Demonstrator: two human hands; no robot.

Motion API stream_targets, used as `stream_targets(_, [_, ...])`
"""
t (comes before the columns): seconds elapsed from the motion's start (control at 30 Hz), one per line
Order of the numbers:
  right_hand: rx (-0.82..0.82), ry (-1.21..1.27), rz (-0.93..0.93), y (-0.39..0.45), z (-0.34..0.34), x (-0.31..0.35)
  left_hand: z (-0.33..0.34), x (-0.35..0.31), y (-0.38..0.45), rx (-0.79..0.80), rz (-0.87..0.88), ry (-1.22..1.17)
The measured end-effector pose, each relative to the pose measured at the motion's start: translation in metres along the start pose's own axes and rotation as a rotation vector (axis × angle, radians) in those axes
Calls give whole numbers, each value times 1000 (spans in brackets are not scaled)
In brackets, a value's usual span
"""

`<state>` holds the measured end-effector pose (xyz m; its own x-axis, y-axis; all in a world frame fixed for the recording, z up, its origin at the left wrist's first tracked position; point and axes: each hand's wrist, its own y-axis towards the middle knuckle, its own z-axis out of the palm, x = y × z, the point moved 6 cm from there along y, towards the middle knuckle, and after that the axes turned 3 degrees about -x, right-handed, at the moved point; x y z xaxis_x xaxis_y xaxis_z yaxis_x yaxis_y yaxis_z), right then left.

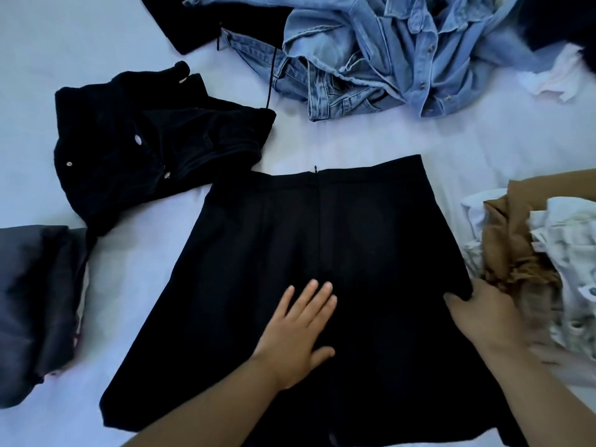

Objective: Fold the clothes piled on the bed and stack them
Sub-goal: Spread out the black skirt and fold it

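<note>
Dim, with a cool blue cast over the white bed (pixel 419 146). Soft, even light; faint shadows only. Black skirt (pixel 290 253) nearly without detail. Motion blur at right edge on the clothes heap (pixel 561 285). Wide-angle bending toward the corners.

Both forearms were bare as far up as the picture showed, with no sleeve reaching them. The bare left hand (pixel 298 333) and the bare right hand (pixel 483 317) wore nothing: no glove, ring, watch or band showed on fingers or wrists.
</note>
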<state>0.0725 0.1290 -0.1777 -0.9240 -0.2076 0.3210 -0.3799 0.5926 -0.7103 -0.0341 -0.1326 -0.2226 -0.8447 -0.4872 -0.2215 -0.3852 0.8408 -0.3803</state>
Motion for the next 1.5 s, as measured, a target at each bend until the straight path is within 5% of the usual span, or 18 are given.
stream_targets(0.13, [82, -10, -61, -27, 5, 11, -1, -8, -7, 235, -11, -27])
stream_targets(0.27, [-40, 66, -194, -58, 12, 51, -44, 18, -9, 58, -164, -484])
stream_targets(0.43, [82, 301, -346, -116, 39, 132, -76, 90, -58, -241, -617, -1023])
stream_targets(0.77, [366, 135, -515, -185, 203, 250, -62, 164, -154, -385, -920, -1408])
stream_targets(0.97, [331, -86, -539, -164, 219, 214, -25, 182, -176, -284, -1070, -1195])
stream_targets(1.2, [149, -669, -649, -130, 202, 137, -15, 194, -173, -124, -1074, -589])
stream_targets(1.3, [88, -618, -607, -121, 196, 130, -19, 200, -163, -150, -1057, -469])
stream_targets(1.5, [-45, -459, -573, -72, 180, 162, -41, 203, -97, -288, -804, -610])
